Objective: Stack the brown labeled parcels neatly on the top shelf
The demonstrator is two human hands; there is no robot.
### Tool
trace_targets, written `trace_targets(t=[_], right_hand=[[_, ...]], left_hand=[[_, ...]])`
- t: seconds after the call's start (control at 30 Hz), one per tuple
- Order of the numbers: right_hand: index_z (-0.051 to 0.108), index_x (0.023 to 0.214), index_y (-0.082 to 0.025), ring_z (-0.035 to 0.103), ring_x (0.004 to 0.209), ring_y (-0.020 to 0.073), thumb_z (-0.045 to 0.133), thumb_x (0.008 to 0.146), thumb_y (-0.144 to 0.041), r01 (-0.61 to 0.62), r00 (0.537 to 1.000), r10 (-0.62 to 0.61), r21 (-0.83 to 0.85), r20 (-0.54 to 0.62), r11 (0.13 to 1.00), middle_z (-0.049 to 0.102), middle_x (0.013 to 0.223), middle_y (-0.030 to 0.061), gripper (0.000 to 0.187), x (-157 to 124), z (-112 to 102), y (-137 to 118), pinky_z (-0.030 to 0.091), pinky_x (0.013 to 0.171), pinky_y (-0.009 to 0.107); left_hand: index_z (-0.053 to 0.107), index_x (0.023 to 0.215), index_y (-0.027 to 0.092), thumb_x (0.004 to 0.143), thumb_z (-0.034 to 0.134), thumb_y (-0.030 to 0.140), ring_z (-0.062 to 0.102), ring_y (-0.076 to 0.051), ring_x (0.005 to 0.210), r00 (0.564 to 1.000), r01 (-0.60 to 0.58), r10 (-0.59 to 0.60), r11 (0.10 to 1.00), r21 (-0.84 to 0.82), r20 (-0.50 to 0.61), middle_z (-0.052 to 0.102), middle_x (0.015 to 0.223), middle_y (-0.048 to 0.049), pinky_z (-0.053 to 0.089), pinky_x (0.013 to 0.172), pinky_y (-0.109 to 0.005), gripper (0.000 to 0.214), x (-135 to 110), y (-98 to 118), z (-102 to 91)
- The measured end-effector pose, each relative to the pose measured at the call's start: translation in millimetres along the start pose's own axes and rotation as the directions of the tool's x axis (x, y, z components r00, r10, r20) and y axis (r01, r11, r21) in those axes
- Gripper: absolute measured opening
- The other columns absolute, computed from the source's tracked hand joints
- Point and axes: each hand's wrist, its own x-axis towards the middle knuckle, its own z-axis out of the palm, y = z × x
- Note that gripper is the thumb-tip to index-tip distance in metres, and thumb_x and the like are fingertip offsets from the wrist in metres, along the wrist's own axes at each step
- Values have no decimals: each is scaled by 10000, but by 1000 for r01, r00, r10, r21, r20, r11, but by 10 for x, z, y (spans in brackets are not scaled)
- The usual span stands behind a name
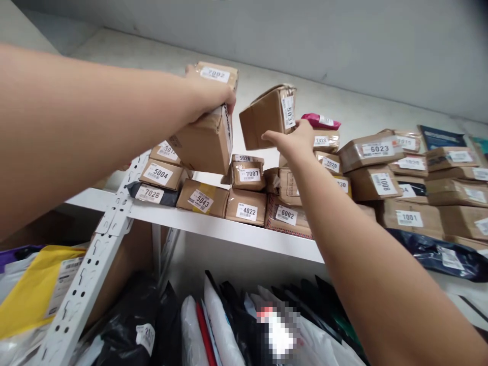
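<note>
My left hand [215,96] grips a brown cardboard box [206,145] labelled 7002, its fingers wrapped over the top part. The box is tilted and overlaps the parcels at the left end of the upper shelf. To its right, my right hand [295,140] holds a smaller cardboard box [263,119] labelled 5031, thumb on the near face; the other fingers are partly hidden behind it. This box is tilted above the stacked parcels. Below the two boxes sit a box [248,175] labelled 7007 and a box [246,208] labelled 4022.
The white shelf [229,230] bears several stacked parcels, including a box [371,150] labelled 6023 and a pink packet [321,121]. A perforated white upright [89,269] stands at left. Bagged parcels, one a black bag [129,310], fill the lower level. A yellow mailer [34,290] lies left.
</note>
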Motion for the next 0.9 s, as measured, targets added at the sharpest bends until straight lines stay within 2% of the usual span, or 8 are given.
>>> trace_targets(t=[0.07,0.13,0.23,0.3,0.47,0.67,0.8,0.9], right_hand=[[486,1162,-88,577,983,281,737,591,-404,-156,988,156,126,10,980,574,1097,152,699,-84,-7,-103,496,851,442],[470,1177,-88,544,1055,284,745,574,-377,-203,979,206,181,6,962,536,1175,170,723,-138,-1,-169,470,908,417],[443,1203,-94,517,1096,291,733,585,-373,-210,978,210,174,21,962,501,1213,178,738,-162,30,-186,454,934,412],[452,1194,-103,517,1093,294,730,587,-376,-211,977,209,146,35,966,500,1209,172,721,-164,53,-165,445,949,419],[466,1179,-75,515,1082,290,732,589,-383,-184,983,181,87,37,979,502,1203,181,717,-206,95,-104,438,953,386],[478,1184,-72,516,1086,302,740,586,-381,-152,988,151,86,15,985,507,1207,198,722,-228,146,-17,431,952,386],[472,1204,-112,520,1102,291,742,581,-356,-140,990,143,144,-13,980,538,1210,168,721,-203,90,10,411,976,394],[402,1255,-153,508,1126,286,725,597,-342,-107,988,124,187,-87,977,523,1243,147,757,-190,1,-51,409,977,419]], left_hand=[[192,1419,169,474,751,420,398,-466,1203,999,32,-31,997,71,-15,368,1328,-178,412,808,-561,1126,-47,-14,24],[204,1425,188,472,743,481,302,-490,1260,998,52,-47,989,138,-45,281,1388,-169,366,865,-568,1133,-112,-27,64],[224,1429,233,469,741,566,305,-457,1249,996,33,-20,987,158,-88,342,1360,-108,322,904,-567,1140,-194,-53,186],[222,1429,274,456,771,540,312,-436,1242,993,53,-34,984,169,-113,371,1348,-88,303,932,-577,1148,-218,-76,308],[197,1439,330,463,785,466,329,-429,1241,985,133,-109,972,194,-131,367,1366,-118,305,967,-572,1147,-213,-204,639],[154,1468,237,499,716,568,397,-410,1170,981,87,-45,971,223,-188,420,1272,-205,338,949,-509,1168,-234,-485,940],[149,1468,217,496,699,612,405,-402,1146,976,42,19,961,273,-218,434,1246,-205,328,965,-501,1185,-209,-582,1088],[173,1465,230,485,703,650,399,-394,1159,973,34,32,959,280,-229,426,1276,-198,329,976,-493,1191,-208,-586,1156]])
